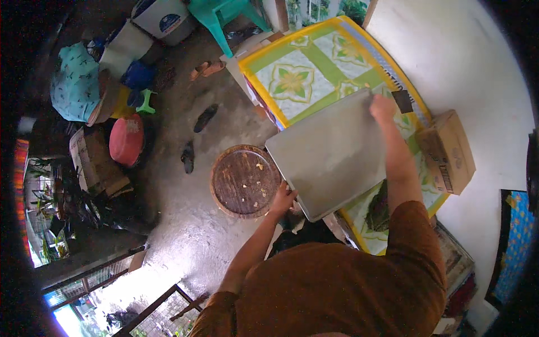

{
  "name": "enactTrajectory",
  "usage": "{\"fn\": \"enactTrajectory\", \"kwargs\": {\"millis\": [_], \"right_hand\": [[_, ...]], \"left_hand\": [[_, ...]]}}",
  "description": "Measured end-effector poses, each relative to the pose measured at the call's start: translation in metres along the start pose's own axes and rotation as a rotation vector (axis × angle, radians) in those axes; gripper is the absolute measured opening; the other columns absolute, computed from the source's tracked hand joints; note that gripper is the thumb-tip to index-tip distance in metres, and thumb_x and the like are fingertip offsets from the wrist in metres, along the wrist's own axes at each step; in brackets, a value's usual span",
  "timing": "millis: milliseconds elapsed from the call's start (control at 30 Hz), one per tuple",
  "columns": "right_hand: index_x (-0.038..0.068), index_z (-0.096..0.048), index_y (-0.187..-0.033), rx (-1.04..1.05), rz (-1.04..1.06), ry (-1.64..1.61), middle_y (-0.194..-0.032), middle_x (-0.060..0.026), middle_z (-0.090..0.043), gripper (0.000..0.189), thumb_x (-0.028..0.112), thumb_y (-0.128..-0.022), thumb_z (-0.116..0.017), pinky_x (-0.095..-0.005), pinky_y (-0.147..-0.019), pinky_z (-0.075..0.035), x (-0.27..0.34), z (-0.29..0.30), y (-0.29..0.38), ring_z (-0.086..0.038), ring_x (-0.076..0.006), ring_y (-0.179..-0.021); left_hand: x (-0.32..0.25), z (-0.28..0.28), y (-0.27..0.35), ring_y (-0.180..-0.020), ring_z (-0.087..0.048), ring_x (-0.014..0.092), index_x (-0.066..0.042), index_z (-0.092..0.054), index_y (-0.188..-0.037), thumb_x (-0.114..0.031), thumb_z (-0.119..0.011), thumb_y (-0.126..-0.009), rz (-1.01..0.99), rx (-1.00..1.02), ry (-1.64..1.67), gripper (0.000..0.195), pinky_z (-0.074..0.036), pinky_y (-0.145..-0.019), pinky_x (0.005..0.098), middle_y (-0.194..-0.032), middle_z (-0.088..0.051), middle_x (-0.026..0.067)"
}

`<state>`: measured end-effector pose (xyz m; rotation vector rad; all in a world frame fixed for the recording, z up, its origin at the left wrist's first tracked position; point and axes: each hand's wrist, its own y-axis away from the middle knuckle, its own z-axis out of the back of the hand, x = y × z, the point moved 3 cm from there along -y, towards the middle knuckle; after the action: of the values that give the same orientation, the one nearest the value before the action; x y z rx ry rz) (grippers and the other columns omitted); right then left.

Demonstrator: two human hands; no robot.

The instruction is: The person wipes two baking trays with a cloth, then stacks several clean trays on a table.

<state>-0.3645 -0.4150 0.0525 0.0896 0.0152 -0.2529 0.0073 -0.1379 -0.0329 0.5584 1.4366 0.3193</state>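
A large flat grey rectangular tray [328,151], apparently metal with rounded corners, is held tilted in front of me. My left hand [284,200] grips its left edge, with the fingers partly hidden. At the far right corner, my right hand [383,108] is closed on the rim. The tray partly covers a surface under a green, white and yellow patterned cover [290,84]. Left of the tray, close to my left hand, stands a low round wooden table [236,185] with several pale crumbs on its top.
A cardboard box [448,153] stands on the patterned cover by the wall. A dark object [377,208] lies near my right arm. Dark slippers [206,118] lie on the concrete floor. A green plastic chair [223,17], a red tub [126,141] and cartons [99,164] stand farther off.
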Motion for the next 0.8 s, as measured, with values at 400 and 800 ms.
{"fn": "enactTrajectory", "kwargs": {"millis": [400, 800], "right_hand": [[0.015, -0.062, -0.109, 0.08, -0.033, -0.262, -0.098, -0.0134, -0.066, 0.034, 0.027, -0.077, -0.058, -0.0444, -0.074, -0.049, 0.033, -0.002, 0.014, -0.063, -0.0322, -0.092], [0.009, -0.068, -0.078, 0.207, 0.548, -0.116, -0.083, -0.0173, -0.066, 0.014, 0.016, -0.074, -0.056, -0.0458, -0.068, -0.049, 0.221, -0.034, 0.195, -0.065, -0.0345, -0.079]], "left_hand": [[0.016, 0.005, -0.005, -0.049, -0.053, 0.013, -0.004, -0.04, -0.118, -0.01, -0.06, -0.085, 0.038, 0.029, -0.02, 0.04, -0.043, -0.043, 0.0299, -0.072, -0.062, 0.0109], [0.022, 0.012, -0.006, -0.046, -0.053, 0.014, -0.003, -0.039, -0.121, -0.012, -0.061, -0.083, -0.009, -0.009, 0.012, 0.045, -0.042, -0.04, 0.0289, -0.071, -0.062, 0.0108]]}}
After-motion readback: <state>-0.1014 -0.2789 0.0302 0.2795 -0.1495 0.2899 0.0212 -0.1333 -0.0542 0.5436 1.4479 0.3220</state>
